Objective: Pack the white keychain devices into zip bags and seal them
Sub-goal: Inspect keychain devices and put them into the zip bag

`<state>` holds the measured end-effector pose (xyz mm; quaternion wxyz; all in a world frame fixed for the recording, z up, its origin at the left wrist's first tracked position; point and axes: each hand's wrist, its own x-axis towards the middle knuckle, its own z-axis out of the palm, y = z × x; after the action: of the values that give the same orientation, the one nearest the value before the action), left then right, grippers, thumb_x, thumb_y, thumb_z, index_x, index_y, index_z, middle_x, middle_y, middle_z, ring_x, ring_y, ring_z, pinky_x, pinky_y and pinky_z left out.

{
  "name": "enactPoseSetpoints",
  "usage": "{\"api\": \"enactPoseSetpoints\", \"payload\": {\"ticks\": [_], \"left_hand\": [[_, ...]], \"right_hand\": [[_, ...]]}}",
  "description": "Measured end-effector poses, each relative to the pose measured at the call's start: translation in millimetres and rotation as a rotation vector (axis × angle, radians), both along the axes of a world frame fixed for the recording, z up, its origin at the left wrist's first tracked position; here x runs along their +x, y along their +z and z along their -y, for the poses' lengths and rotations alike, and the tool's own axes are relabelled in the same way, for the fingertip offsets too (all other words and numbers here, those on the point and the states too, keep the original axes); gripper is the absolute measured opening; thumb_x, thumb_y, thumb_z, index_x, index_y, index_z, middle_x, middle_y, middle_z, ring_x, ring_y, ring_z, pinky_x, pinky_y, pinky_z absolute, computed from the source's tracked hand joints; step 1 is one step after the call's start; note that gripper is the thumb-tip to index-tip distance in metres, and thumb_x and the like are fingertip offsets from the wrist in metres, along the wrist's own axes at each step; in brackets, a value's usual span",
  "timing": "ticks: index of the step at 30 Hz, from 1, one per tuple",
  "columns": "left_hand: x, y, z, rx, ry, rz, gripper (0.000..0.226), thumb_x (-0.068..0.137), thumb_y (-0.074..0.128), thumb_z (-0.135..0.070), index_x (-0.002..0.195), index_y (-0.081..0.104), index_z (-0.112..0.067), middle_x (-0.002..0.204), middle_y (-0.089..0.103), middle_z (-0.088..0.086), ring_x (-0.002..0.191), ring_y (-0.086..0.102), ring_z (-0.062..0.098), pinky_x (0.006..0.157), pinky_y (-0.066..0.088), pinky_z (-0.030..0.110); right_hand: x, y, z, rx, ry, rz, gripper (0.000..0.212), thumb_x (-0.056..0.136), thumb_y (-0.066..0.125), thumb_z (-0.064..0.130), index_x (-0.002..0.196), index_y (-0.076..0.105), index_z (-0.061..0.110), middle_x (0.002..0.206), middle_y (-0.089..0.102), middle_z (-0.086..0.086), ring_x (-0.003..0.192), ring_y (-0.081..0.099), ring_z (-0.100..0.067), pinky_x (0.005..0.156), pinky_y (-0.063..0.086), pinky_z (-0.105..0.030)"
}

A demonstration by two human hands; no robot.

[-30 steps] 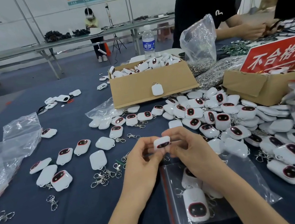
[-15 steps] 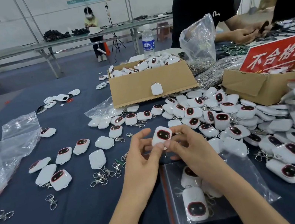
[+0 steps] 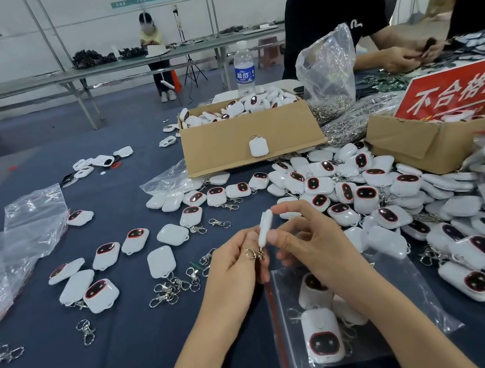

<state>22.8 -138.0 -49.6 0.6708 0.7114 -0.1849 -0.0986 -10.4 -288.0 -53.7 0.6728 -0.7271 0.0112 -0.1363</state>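
Note:
A white keychain device (image 3: 265,226) stands edge-on between my two hands above the table. My right hand (image 3: 306,247) pinches it between forefinger and thumb. My left hand (image 3: 232,265) holds its gold clasp (image 3: 254,254) at the lower end. Under my right wrist lies a clear zip bag (image 3: 389,284) with a red seal strip, holding a few white devices (image 3: 322,336) with dark oval faces. A big heap of loose devices (image 3: 364,192) spreads to the right.
Scattered devices (image 3: 107,255) and loose metal clasps (image 3: 175,286) lie left of my hands. Crumpled clear bags (image 3: 5,252) sit far left. An open cardboard box (image 3: 246,139) of devices stands behind, another box (image 3: 432,139) with a red sign at right. People work across the table.
The device has turned from face-up to edge-on between my fingers, and my left hand has dropped to its clasp.

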Motion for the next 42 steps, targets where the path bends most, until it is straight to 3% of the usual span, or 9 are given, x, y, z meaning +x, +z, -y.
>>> {"api": "enactPoseSetpoints", "payload": {"ticks": [5, 10, 14, 22, 25, 29, 33, 38, 42], "left_hand": [[2.1, 0.6, -1.8, -0.089, 0.041, -0.021, 0.03, 0.107, 0.049, -0.02, 0.113, 0.071, -0.04, 0.099, 0.075, -0.007, 0.087, 0.068, 0.011, 0.075, 0.057, 0.028], [-0.8, 0.1, -1.5, -0.033, 0.039, 0.058, 0.03, 0.098, 0.063, -0.004, 0.101, 0.071, -0.033, 0.1, 0.074, -0.004, 0.092, 0.068, 0.007, 0.083, 0.053, 0.019], [-1.2, -1.8, 1.0, -0.034, 0.027, 0.048, 0.03, 0.094, 0.068, -0.001, 0.095, 0.072, -0.031, 0.097, 0.073, -0.004, 0.09, 0.07, 0.006, 0.081, 0.051, 0.016], [7.6, 7.5, -10.9, -0.016, 0.087, -0.011, 0.021, 0.101, 0.06, -0.012, 0.11, 0.068, -0.029, 0.099, 0.072, 0.001, 0.085, 0.067, 0.007, 0.079, 0.055, 0.02], [20.8, 23.0, -39.3, 0.164, 0.005, -0.172, 0.018, 0.103, 0.057, -0.013, 0.116, 0.068, -0.019, 0.091, 0.067, 0.008, 0.071, 0.062, 0.012, 0.068, 0.054, 0.026], [21.5, 33.7, -67.0, 0.437, -0.312, -0.271, 0.016, 0.1, 0.062, -0.016, 0.107, 0.076, -0.019, 0.084, 0.068, 0.005, 0.072, 0.062, 0.012, 0.067, 0.053, 0.024], [12.1, 36.8, -55.2, 0.491, -0.396, -0.269, 0.016, 0.101, 0.062, -0.016, 0.11, 0.074, -0.017, 0.084, 0.068, 0.002, 0.074, 0.064, 0.01, 0.068, 0.054, 0.023], [0.8, 39.2, -38.2, 0.412, -0.435, -0.314, 0.022, 0.101, 0.058, -0.006, 0.12, 0.07, -0.012, 0.092, 0.068, 0.008, 0.081, 0.068, 0.013, 0.076, 0.057, 0.025], [-7.2, 44.5, -23.3, 0.311, -0.301, -0.384, 0.04, 0.099, 0.059, 0.0, 0.137, 0.052, -0.011, 0.104, 0.071, 0.018, 0.088, 0.075, 0.026, 0.081, 0.062, 0.033]], "right_hand": [[-0.7, -1.6, 1.7, -0.139, 0.026, -0.029, 0.037, 0.09, 0.075, 0.021, 0.101, 0.063, 0.054, 0.095, 0.074, 0.014, 0.081, 0.069, -0.009, 0.076, 0.059, -0.029], [0.9, -5.7, 4.5, -0.217, -0.011, -0.07, 0.039, 0.093, 0.07, 0.012, 0.1, 0.067, 0.051, 0.094, 0.073, 0.018, 0.081, 0.065, -0.004, 0.084, 0.057, -0.037], [1.1, -6.8, 6.0, -0.229, -0.022, -0.08, 0.046, 0.092, 0.065, 0.003, 0.098, 0.068, 0.048, 0.09, 0.072, 0.018, 0.082, 0.066, -0.004, 0.081, 0.057, -0.033], [-1.2, -1.3, 4.3, -0.338, 0.039, -0.132, 0.019, 0.095, 0.067, 0.031, 0.111, 0.065, 0.042, 0.09, 0.07, 0.026, 0.084, 0.063, 0.005, 0.08, 0.046, -0.022], [-5.9, 7.5, 9.7, -0.51, 0.122, -0.246, 0.023, 0.098, 0.062, 0.039, 0.121, 0.065, 0.038, 0.089, 0.068, 0.028, 0.086, 0.06, 0.009, 0.083, 0.044, -0.02], [-11.7, 16.3, 16.0, -0.641, 0.157, -0.358, 0.028, 0.098, 0.06, 0.043, 0.126, 0.065, 0.037, 0.108, 0.067, 0.019, 0.104, 0.06, 0.001, 0.094, 0.046, -0.022], [-11.3, 17.7, 16.9, -0.585, 0.161, -0.356, 0.023, 0.099, 0.062, 0.031, 0.121, 0.068, 0.037, 0.109, 0.069, 0.018, 0.1, 0.062, 0.002, 0.085, 0.045, -0.013], [-10.6, 14.1, 20.9, -0.481, 0.164, -0.31, 0.023, 0.099, 0.062, 0.027, 0.117, 0.07, 0.039, 0.097, 0.071, 0.015, 0.091, 0.065, 0.001, 0.088, 0.05, -0.022], [-9.7, 14.6, 23.6, -0.393, 0.139, -0.258, 0.025, 0.098, 0.064, 0.02, 0.106, 0.071, 0.042, 0.085, 0.071, 0.014, 0.083, 0.067, -0.003, 0.084, 0.052, -0.025]]}}
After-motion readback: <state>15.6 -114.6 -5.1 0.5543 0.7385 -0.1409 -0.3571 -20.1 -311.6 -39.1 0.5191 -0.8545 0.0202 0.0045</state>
